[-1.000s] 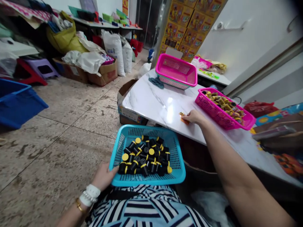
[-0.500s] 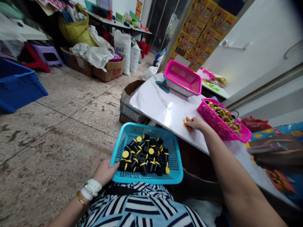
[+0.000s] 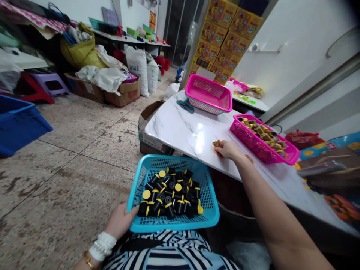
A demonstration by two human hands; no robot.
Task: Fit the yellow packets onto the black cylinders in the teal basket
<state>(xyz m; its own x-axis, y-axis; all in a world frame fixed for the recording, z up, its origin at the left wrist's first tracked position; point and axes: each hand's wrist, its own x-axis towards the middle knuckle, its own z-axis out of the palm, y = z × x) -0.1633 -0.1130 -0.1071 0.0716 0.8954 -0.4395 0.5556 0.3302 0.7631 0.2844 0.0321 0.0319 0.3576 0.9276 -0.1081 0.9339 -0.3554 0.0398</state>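
In the head view, the left hand (image 3: 120,219) grips the left side of a turquoise mesh basket (image 3: 174,227), its thumb over the rim. 1 white wristband (image 3: 103,243) and 1 gold bracelet (image 3: 89,259) circle that wrist. The basket sits in front of the striped clothing (image 3: 168,255), just beside the near edge of a white marble-patterned table (image 3: 174,129). Inside it, black cylinders with yellow ends (image 3: 170,210) lie jumbled, some upright and some on their sides.

The right hand (image 3: 228,149) reaches over the table, its fingers closed on a small orange printed piece (image 3: 217,144) at the tabletop. Another orange piece (image 3: 249,159) shows beside the right forearm.

To the right of that hand, 1 bright pink basket (image 3: 247,141) stands on the table, heaped with yellow and dark pieces (image 3: 261,131) whose details are too small to tell. At the far end, 1 more pink basket (image 3: 208,92) is stacked on a green basket (image 3: 206,108), with a dark teal cloth item (image 3: 185,106) just beside them.

Yellow printed cartons (image 3: 213,33) are stacked beyond the table. Across the speckled floor (image 3: 95,150), at the left, are a blue crate (image 3: 22,123) and a purple stool (image 3: 52,83).
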